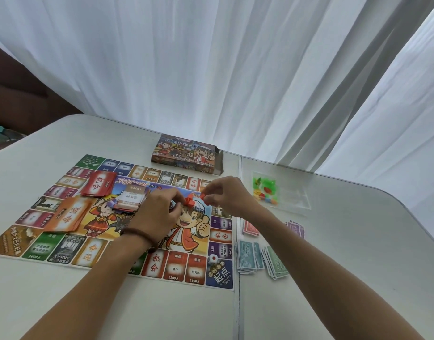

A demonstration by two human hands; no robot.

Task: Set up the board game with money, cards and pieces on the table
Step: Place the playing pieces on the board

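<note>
A colourful paper game board (64,246) lies flat on the white table (345,278). On it sit a red card stack (98,184), an orange card stack (67,214) and a pile of property cards (131,200). Both hands hover over the board's middle. My left hand (159,212) pinches a cluster of small red plastic pieces (189,201). My right hand (227,195) pinches one red piece (203,194) just beside that cluster. A white die (213,258) rests near the start square.
The game box (186,157) stands open behind the board. A clear bag of coloured pieces (266,190) lies to the right. Stacks of paper money, red (249,228), purple (295,228), blue (247,257) and green (276,263), sit right of the board. White curtains hang behind.
</note>
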